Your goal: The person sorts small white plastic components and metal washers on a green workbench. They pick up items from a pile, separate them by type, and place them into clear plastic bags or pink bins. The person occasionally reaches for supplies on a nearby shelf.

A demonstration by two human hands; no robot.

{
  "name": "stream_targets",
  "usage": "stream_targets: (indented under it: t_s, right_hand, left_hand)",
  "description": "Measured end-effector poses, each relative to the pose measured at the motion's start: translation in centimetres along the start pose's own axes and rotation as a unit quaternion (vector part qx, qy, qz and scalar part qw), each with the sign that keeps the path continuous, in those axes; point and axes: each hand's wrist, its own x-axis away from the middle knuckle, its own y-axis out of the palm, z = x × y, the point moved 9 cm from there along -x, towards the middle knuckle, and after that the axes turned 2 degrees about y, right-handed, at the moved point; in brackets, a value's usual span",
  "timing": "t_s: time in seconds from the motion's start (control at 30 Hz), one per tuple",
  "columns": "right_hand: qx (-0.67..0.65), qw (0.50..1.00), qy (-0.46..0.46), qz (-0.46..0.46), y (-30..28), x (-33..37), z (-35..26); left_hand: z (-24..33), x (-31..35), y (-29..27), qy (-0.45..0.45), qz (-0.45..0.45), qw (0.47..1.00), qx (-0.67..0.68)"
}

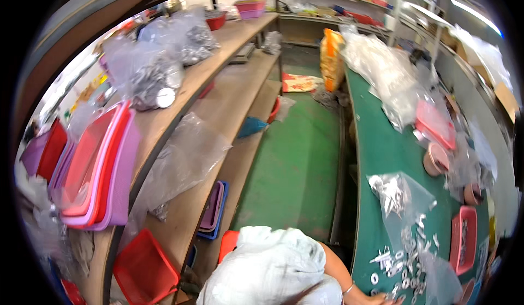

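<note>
My left arm, in a pale short sleeve with a bracelet at the wrist, reaches right onto the green-topped table (376, 152). At the lower edge of the picture my left hand (381, 299) is partly cut off. Its visible fingers lie stretched out beside a scatter of small silvery parts (405, 275), some ring-shaped and some elongated. Whether the fingertips touch any part is too small to tell. Just beyond the scatter, a clear plastic bag (396, 196) holds more such parts. Another clear bag (441, 277) lies to its right. My right hand is out of view.
On the table stand a pink tray (464, 239), a pinkish tub (435, 159) and large plastic bags (376, 59). Left, wooden shelving (234, 86) carries stacked bins (103, 168) and bagged parts (155, 78). A red bin (146, 269) sits low. An orange sack (331, 59) stands at the green aisle's (297, 146) far end.
</note>
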Motion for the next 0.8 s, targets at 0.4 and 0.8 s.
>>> stream_targets:
  t_s: [0.4,0.8]
  right_hand:
    - [0.277,0.961,0.015,0.021,-9.7,3.3,10.0]
    - [0.325,0.942,-0.023,0.081,-10.5,2.3,12.9]
  left_hand:
    - [-2.1,1.5,-1.5,-0.201,-0.024,0.967,-0.155]
    - [-2.7,2.4,-1.5,-0.241,-0.029,0.957,-0.16]
